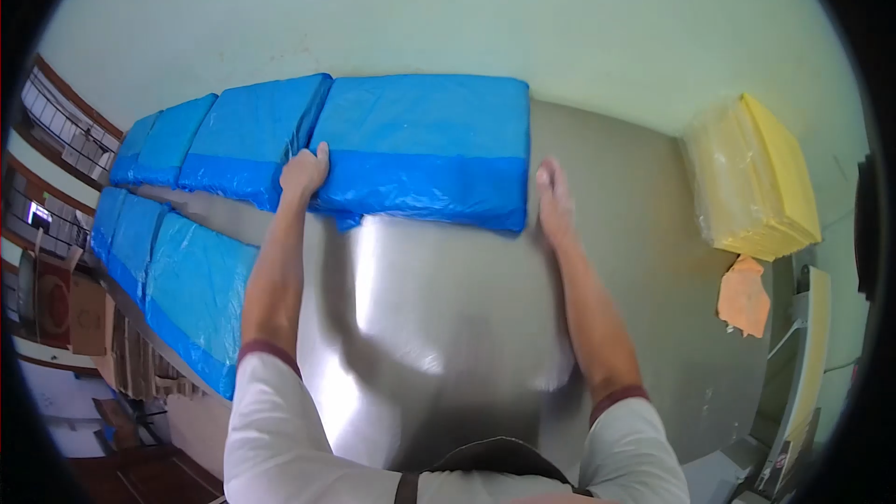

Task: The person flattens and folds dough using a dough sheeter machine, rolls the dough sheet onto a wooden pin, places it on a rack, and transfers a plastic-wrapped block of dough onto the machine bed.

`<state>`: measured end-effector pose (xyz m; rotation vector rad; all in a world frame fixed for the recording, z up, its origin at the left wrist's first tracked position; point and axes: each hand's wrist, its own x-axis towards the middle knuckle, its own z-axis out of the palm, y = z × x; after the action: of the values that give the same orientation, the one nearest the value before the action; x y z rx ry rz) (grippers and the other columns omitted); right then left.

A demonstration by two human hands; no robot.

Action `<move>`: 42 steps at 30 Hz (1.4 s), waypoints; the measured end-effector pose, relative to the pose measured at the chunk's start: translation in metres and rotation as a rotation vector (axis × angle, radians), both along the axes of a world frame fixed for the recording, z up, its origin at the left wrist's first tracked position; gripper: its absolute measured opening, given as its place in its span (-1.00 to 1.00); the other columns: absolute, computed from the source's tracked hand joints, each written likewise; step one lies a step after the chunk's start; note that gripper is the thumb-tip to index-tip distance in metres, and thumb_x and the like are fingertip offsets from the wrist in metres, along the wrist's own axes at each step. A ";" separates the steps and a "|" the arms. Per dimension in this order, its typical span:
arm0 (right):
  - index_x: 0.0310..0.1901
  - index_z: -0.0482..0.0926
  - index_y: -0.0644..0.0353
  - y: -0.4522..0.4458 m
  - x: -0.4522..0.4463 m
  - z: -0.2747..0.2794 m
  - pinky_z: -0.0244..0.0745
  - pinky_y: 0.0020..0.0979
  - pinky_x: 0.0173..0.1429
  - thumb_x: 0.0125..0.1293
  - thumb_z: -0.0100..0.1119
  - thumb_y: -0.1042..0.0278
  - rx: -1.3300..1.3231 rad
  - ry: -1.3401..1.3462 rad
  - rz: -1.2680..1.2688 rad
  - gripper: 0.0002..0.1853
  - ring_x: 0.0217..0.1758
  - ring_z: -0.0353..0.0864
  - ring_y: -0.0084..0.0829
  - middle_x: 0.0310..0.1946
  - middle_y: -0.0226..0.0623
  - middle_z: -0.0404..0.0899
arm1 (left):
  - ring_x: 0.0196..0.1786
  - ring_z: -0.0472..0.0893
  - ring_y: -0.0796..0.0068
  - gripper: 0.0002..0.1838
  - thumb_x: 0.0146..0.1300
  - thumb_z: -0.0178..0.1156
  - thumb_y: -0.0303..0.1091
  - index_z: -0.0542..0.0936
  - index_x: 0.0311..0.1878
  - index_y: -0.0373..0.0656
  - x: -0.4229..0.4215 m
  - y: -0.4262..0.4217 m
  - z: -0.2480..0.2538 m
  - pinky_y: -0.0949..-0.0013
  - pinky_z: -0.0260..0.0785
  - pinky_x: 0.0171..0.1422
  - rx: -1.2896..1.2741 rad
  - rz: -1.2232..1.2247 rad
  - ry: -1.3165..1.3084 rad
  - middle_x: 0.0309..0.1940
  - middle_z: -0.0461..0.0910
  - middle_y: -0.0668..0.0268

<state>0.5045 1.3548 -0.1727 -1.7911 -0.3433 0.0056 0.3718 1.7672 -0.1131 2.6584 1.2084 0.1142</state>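
Observation:
A large block-shaped package wrapped in blue plastic [420, 145] lies on a metal tabletop [448, 299], at the right end of a row along the wall. My left hand [306, 173] is closed at its left front edge. The thumb rests against the plastic, and the other fingers are partly hidden in the gap beside the neighbouring blue package [247, 140]. Near the right end of the large package, my right hand [553, 201] is open, palm turned toward it and fingers stretched out. A narrow strip of tabletop shows between this hand and the plastic.
More blue packages [201, 261] form a second row at the table's left edge. Against the wall on the right stands a yellow stack in clear plastic [751, 182], with an orange torn piece [744, 297] below it. Cardboard boxes [87, 317] are beyond the table at left.

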 end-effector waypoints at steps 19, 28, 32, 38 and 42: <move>0.12 0.41 0.47 -0.167 -0.182 0.045 0.55 -0.24 0.04 0.02 0.43 0.09 -0.007 0.700 0.175 -0.26 -0.08 0.64 -0.22 -0.07 0.02 0.57 | -0.10 0.65 0.13 -0.22 0.10 0.40 -0.16 0.30 0.16 -0.61 -0.287 -0.211 -0.011 0.16 0.56 -0.01 -1.345 0.226 -0.677 -0.05 0.54 -0.11; 0.12 0.38 0.47 -0.280 -0.478 0.069 0.57 -0.25 -0.02 0.08 0.38 0.13 0.073 0.765 -0.013 -0.31 -0.12 0.64 -0.24 -0.07 0.00 0.57 | -0.15 0.66 0.21 -0.26 0.09 0.40 -0.16 0.34 0.11 -0.62 -0.483 -0.273 0.006 0.20 0.56 -0.04 -1.519 0.058 -0.513 -0.11 0.57 -0.10; 0.11 0.42 0.41 -0.285 -0.592 0.099 0.55 -0.30 0.00 0.14 0.27 -0.06 0.517 0.760 0.063 -0.30 -0.12 0.64 -0.28 -0.12 -0.13 0.59 | 0.18 0.49 0.19 -0.39 0.35 0.03 0.04 0.39 0.20 -0.32 -0.562 -0.315 -0.056 0.06 0.38 0.24 -1.995 0.312 -1.172 0.16 0.46 0.05; 0.11 0.42 0.41 -0.347 -0.746 0.060 0.55 -0.30 0.01 0.15 0.26 -0.07 0.403 1.040 -0.099 -0.30 -0.12 0.63 -0.28 -0.12 -0.13 0.59 | 0.18 0.49 0.19 -0.40 0.35 0.02 0.05 0.39 0.20 -0.31 -0.702 -0.377 -0.073 0.06 0.38 0.24 -1.765 0.547 -1.098 0.15 0.47 0.06; 0.11 0.42 0.40 -0.400 -0.787 0.059 0.55 -0.29 0.02 0.15 0.26 -0.08 0.442 0.994 -0.256 -0.30 -0.12 0.63 -0.27 -0.12 -0.13 0.59 | 0.18 0.49 0.19 -0.40 0.35 0.01 0.06 0.40 0.20 -0.30 -0.718 -0.395 -0.084 0.06 0.38 0.24 -1.697 0.503 -0.886 0.15 0.47 0.06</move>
<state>-0.2824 0.9543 -0.1136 -1.1939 0.5600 0.5733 -0.3460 1.3719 -0.1973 0.6647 0.8507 0.1860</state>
